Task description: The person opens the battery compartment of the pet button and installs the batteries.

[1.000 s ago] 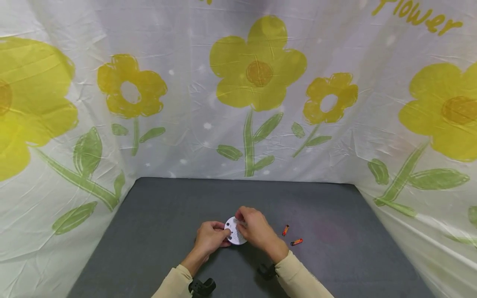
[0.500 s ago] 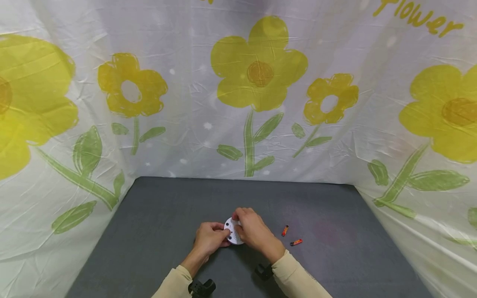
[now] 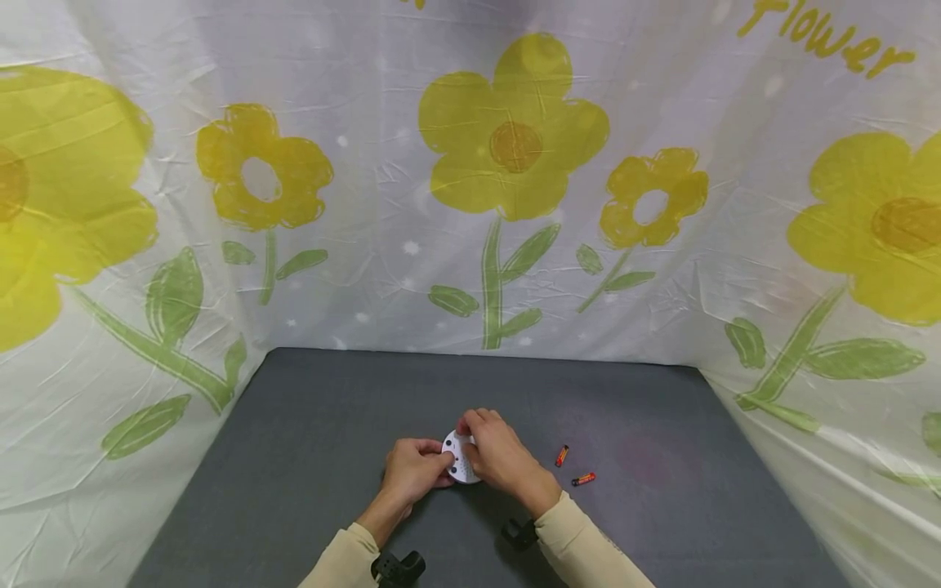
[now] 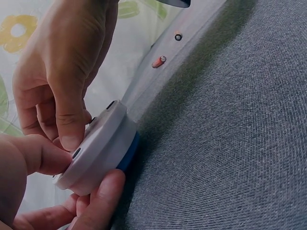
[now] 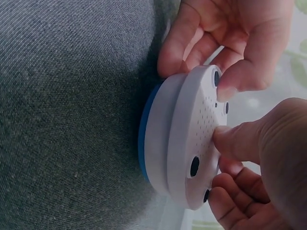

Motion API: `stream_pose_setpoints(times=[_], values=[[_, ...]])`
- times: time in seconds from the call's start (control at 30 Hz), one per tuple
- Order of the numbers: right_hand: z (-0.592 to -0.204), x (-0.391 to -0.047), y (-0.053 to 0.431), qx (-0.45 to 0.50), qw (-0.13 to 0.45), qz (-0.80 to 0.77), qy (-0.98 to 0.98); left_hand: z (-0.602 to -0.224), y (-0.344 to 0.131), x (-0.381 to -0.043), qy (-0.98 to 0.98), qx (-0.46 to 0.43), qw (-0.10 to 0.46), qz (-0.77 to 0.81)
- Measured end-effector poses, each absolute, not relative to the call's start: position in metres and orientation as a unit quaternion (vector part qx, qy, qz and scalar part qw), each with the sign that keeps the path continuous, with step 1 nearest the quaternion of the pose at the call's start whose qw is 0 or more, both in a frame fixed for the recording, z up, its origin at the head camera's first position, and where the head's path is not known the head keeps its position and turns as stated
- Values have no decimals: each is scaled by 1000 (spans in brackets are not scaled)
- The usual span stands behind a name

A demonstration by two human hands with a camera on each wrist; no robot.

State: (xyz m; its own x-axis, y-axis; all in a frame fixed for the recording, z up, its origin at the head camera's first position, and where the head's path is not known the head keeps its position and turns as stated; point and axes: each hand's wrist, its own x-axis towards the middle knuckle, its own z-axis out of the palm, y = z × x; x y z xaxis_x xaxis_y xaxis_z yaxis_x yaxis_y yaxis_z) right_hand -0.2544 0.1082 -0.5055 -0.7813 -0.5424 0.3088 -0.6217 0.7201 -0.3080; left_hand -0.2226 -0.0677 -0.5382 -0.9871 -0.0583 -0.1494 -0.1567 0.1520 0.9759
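Observation:
A round white device [image 3: 457, 471] with small perforations and black feet faces upward in the head view. Its blue underside shows by the table in the right wrist view, where the white side wall [image 5: 160, 139] stands out. My left hand [image 3: 413, 474] grips its left edge, thumb on the top face and fingers beneath. Over its right part is my right hand [image 3: 503, 459]; the thumb touches the perforated face and the curled fingers meet the far edge. What lies under those fingertips is partly hidden. Two orange-and-black batteries [image 3: 562, 456] lie to the right of the right hand.
The dark grey table [image 3: 331, 408] runs back to a white flowered curtain [image 3: 367, 245], which also hangs on both sides. Black wrist mounts [image 3: 397, 567] sit by both beige sleeves [image 3: 341, 559].
My right hand has shifted slightly left over the white device, covering more of it, and has stayed nearly still over the last half second. The left hand keeps its grip.

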Motion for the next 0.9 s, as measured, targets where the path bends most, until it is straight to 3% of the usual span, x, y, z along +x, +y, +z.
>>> stream_pose_setpoints(times=[0.4,0.9], values=[[-505,-253,108,319,98,201,-921,-539,-68,-222,758,-68,32,648],[-507,-248,108,318,143,189,-918,-538,-65,-220,755,-71,28,652]])
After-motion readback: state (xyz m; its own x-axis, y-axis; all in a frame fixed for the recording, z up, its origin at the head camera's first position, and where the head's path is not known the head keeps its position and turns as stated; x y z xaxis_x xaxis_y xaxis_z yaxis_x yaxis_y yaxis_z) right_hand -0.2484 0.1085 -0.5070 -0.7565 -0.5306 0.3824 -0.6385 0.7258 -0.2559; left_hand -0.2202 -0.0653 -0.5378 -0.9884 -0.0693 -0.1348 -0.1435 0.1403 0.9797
